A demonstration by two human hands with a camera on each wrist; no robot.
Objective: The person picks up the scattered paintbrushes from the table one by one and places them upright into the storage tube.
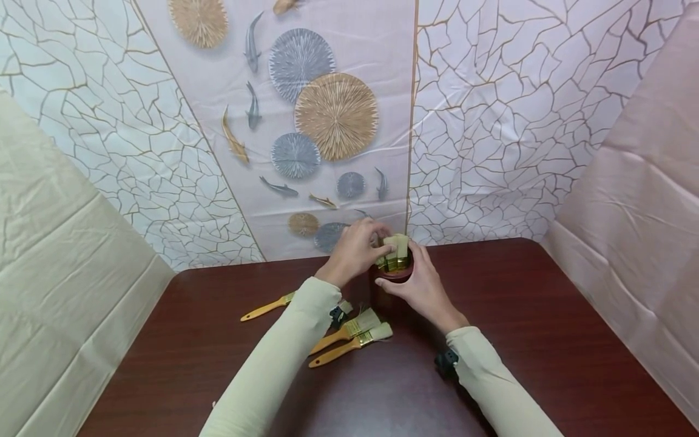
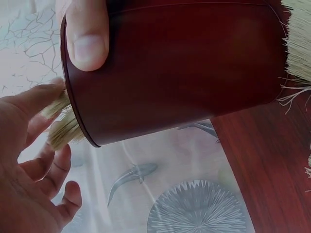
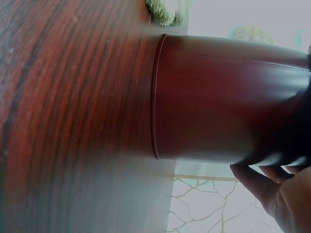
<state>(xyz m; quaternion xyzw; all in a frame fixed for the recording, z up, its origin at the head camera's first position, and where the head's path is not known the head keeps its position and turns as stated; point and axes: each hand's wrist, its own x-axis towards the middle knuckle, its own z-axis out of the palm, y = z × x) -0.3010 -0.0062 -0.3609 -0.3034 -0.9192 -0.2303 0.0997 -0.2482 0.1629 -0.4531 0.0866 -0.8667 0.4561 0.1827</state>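
Head view: right hand (image 1: 423, 288) fingers wrap the cup (image 1: 394, 273); left hand (image 1: 355, 249) fingers pinch its brushes (image 1: 394, 252).

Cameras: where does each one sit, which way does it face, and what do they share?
Head: above, facing forward and down at the table; both sleeves, left hand and right hand at the cup of brushes.
Left wrist: beside the cup; left hand's fingers, the right hand's thumb.
Right wrist: low over the tabletop, facing the cup; right hand's fingers.
All three share the cup.
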